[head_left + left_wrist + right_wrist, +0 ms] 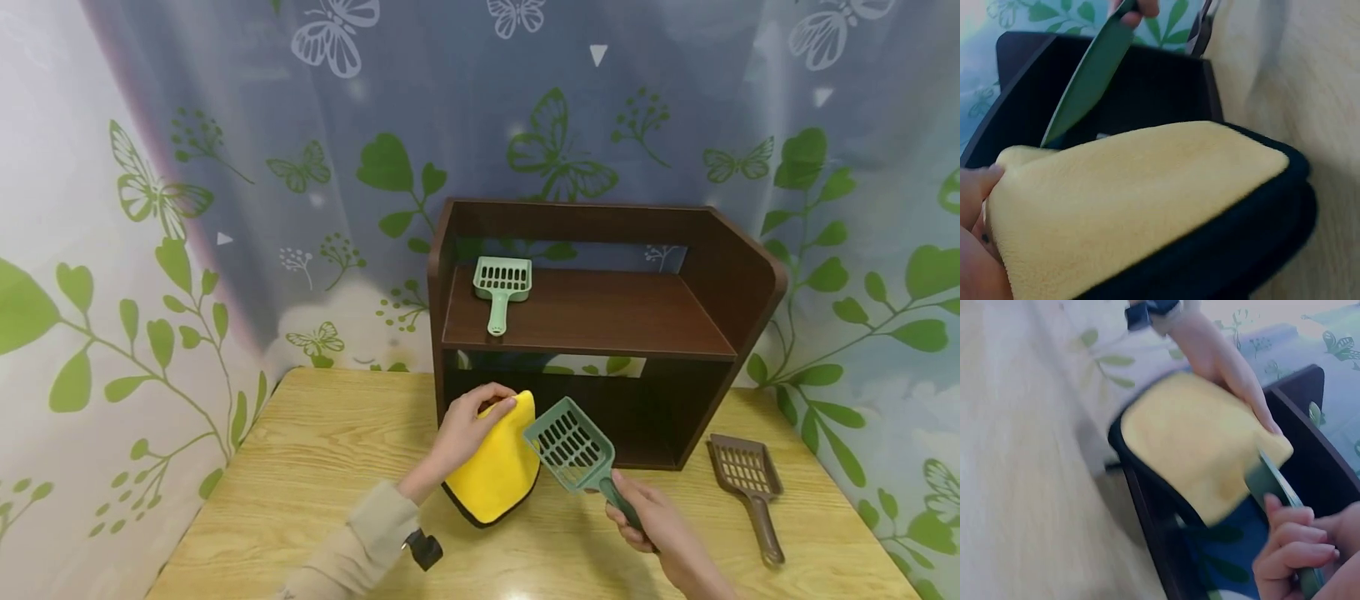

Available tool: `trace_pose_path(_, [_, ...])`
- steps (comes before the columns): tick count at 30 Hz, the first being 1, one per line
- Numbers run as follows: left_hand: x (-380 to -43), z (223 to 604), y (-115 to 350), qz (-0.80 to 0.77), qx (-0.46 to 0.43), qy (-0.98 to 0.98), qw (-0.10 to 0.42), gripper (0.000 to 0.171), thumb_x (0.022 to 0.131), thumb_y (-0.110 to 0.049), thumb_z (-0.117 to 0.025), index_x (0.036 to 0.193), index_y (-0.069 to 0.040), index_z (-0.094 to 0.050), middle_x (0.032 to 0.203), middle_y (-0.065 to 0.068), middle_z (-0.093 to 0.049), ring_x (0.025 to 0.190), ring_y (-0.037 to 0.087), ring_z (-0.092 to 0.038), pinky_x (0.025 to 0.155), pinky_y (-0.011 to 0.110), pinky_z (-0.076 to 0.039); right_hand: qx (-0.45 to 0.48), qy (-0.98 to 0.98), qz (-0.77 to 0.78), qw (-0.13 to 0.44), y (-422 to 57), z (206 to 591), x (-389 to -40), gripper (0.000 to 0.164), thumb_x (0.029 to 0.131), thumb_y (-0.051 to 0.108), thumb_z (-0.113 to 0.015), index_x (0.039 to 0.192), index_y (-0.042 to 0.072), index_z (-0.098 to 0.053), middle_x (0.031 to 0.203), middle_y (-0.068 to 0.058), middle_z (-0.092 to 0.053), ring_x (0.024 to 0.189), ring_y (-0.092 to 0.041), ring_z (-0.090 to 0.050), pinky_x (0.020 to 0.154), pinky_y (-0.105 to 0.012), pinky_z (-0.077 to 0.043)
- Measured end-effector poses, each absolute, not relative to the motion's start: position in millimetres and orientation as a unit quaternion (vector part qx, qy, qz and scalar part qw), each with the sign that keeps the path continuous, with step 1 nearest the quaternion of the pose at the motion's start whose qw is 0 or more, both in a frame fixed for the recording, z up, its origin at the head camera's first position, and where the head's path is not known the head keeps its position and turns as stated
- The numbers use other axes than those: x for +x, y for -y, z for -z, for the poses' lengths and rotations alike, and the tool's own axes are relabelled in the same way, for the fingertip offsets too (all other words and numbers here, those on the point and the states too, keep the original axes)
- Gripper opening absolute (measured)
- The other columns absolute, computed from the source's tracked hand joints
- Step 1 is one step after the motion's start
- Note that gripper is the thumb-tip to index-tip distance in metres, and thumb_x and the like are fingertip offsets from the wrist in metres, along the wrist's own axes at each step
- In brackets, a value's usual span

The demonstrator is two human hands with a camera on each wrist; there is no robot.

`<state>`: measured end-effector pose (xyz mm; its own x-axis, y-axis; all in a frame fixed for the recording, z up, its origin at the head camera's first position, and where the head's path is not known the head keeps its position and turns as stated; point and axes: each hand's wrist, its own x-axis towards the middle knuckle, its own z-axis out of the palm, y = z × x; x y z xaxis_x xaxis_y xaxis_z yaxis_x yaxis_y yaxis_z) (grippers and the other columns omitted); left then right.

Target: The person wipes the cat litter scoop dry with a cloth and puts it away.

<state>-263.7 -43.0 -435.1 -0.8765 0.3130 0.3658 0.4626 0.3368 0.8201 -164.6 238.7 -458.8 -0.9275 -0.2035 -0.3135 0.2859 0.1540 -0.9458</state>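
Observation:
My left hand [467, 427] pinches the upper part of a yellow cloth [495, 471] with a black edge, which hangs folded over the table. In the left wrist view the plush yellow face of the cloth [1129, 194] fills the middle. My right hand [651, 523] grips the handle of a dark green litter scoop [572, 446], its slotted head raised and tilted toward the cloth. Seen from the right wrist, the scoop [1266, 481] is edge-on, with its tip overlapping the cloth's corner.
Behind the hands stands a dark brown two-tier shelf [585, 312]. A light green scoop [502, 283] lies on its upper board at the left. To the right, a brown scoop [750, 479] rests on the wooden table [300, 450]. A patterned curtain [450, 100] hangs behind.

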Motion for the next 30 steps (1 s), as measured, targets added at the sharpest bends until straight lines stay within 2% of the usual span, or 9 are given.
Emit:
trace_pose_path(1, [-262.1,436.2,39.9,0.526,-0.230,0.815,0.084,0.024,0.103,-0.031,-0.060,0.114,-0.015,-0.073,0.108,0.001,-0.071,0.093,0.016,-0.063,0.083,0.028,-0.051,0.035,-0.729,0.659,0.183,-233.9,460.3,-163.7,0.060,0.108,0.050,-0.038,0.128,-0.004,-0.055,0.072,0.004,-0.043,0.053,-0.005,-0.033,0.048,-0.019,-0.028])
trace_pose_path(6, [-254.8,438.5,25.5,0.529,-0.181,0.818,0.133,0.022,0.104,-0.030,-0.059,0.113,-0.014,-0.071,0.102,0.003,-0.066,0.084,0.015,-0.057,0.074,0.026,-0.047,0.042,-0.695,0.699,0.165,-212.2,465.1,-160.2,0.049,0.111,0.046,-0.033,0.119,0.001,-0.050,0.075,0.004,-0.045,0.055,-0.003,-0.036,0.049,-0.017,-0.030])
trace_pose_path(12, [-251.7,442.4,13.0,0.531,-0.145,0.821,0.152,0.023,0.107,-0.028,-0.054,0.117,-0.011,-0.065,0.102,0.004,-0.067,0.082,0.017,-0.060,0.066,0.024,-0.047,0.000,-0.642,0.742,0.194,-193.1,469.1,-153.5,0.049,0.112,0.044,-0.024,0.126,0.003,-0.048,0.078,0.005,-0.046,0.059,-0.004,-0.038,0.051,-0.016,-0.035])
trace_pose_path(16, [-249.9,443.5,7.0,0.545,-0.118,0.815,0.156,0.025,0.109,-0.027,-0.050,0.119,-0.008,-0.062,0.102,0.006,-0.066,0.080,0.017,-0.061,0.064,0.023,-0.047,-0.013,-0.600,0.773,0.206,-182.3,471.0,-151.0,0.046,0.112,0.042,-0.023,0.123,0.005,-0.048,0.075,0.006,-0.043,0.060,-0.004,-0.038,0.052,-0.016,-0.035])
trace_pose_path(23, [-245.0,443.6,-1.7,0.608,-0.087,0.777,0.135,0.029,0.110,-0.027,-0.045,0.122,-0.004,-0.057,0.100,0.009,-0.064,0.070,0.010,-0.054,0.059,0.022,-0.045,-0.046,-0.530,0.824,0.198,-171.3,474.3,-151.1,0.044,0.111,0.044,-0.018,0.116,0.010,-0.045,0.074,0.007,-0.040,0.060,-0.004,-0.034,0.053,-0.016,-0.032])
trace_pose_path(30, [-233.0,445.4,-11.0,0.627,-0.105,0.763,0.116,0.029,0.110,-0.027,-0.046,0.121,-0.002,-0.056,0.099,0.011,-0.064,0.070,0.010,-0.057,0.058,0.021,-0.048,-0.036,-0.511,0.846,0.145,-161.9,468.5,-157.7,0.043,0.110,0.048,-0.019,0.112,0.013,-0.044,0.072,0.006,-0.036,0.062,-0.006,-0.031,0.053,-0.016,-0.031])
